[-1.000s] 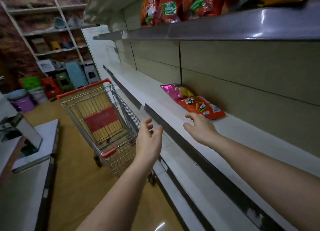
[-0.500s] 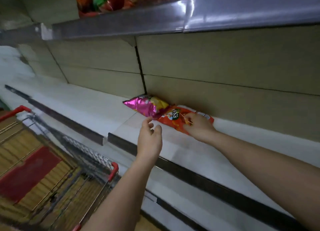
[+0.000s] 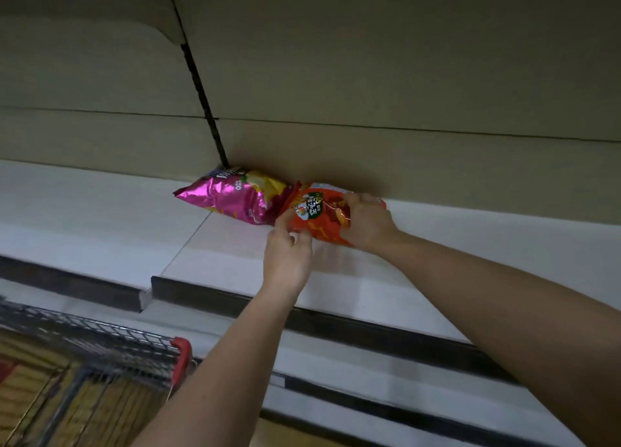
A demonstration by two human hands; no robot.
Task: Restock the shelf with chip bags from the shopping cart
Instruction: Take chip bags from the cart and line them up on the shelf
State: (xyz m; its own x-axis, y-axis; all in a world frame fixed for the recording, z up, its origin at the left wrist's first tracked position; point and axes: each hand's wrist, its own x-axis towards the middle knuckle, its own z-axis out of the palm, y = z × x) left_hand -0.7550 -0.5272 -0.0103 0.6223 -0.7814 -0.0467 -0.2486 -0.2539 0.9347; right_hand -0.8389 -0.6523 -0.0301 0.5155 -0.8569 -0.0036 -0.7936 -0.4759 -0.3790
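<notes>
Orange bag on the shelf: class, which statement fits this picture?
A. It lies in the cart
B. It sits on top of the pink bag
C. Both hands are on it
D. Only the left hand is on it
C: the right hand grips the orange bag from its right side and the left hand pinches its near left edge, while it sits on the shelf beside the pink bag.

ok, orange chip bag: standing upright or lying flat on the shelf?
Lying, not upright. The orange chip bag lies with its printed face up on the shelf, beside the pink bag; the right hand grips it, the left hand pinches its edge.
</notes>
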